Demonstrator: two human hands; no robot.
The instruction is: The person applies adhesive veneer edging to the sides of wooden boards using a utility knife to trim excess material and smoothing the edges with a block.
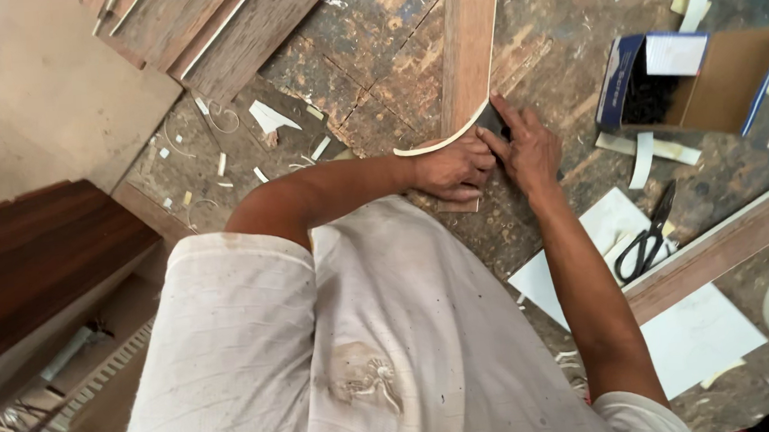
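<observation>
The long wooden strip point(467, 43) runs away from my fingers, its long axis pointing up and slightly right, its near end under my hands. Along its left edge a pale edge band point(447, 138) curls off, bowing out to the left just past my left hand point(455, 168). That hand is pinched down on the band and the strip's near end. My right hand point(526, 147) is just beside it, touching, fingers clamped on a small dark blade point(491, 120) set against the strip's edge; it is the nearer hand to the cut. Well right of my fingers, an open cardboard box point(722, 71) holds dark screws point(649, 96). Below it black scissors point(646, 236) lie on a white sheet point(699, 329).
</observation>
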